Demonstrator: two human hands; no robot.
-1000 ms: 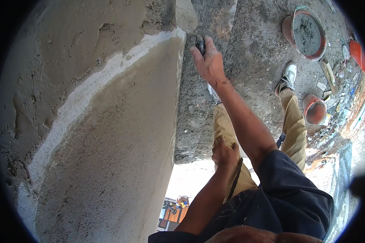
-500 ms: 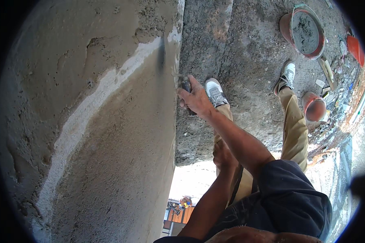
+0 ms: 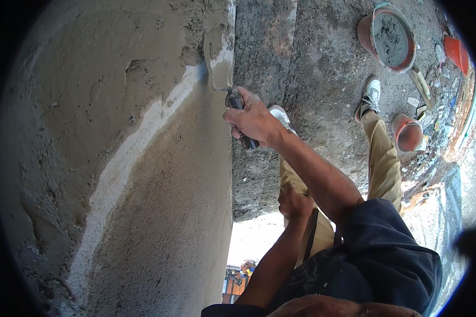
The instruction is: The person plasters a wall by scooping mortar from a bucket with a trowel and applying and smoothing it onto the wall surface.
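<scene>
My right hand (image 3: 253,117) is closed around the dark handle of a trowel (image 3: 220,66). The blade, smeared with grey mortar, is at the wall's edge near the top of a pale strip (image 3: 111,168). Wet-looking grey plaster (image 3: 84,100) covers the wall on one side of this strip, and smoother plaster (image 3: 164,185) lies on the other. Lower down, my left hand (image 3: 295,203) rests in a fist against my left trouser leg, with nothing seen sticking out of it.
A bucket of grey mortar (image 3: 391,39) stands at the upper right. Beyond my right shoe (image 3: 371,94) is a smaller reddish bucket (image 3: 407,133). An orange container (image 3: 456,54), a wooden piece (image 3: 422,89) and scattered rubble lie at the right.
The trowel has turned from nearly edge-on to showing its mortar-smeared face, and has shifted slightly up. My right hand moved a little up and left with it. My left hand stays on the leg.
</scene>
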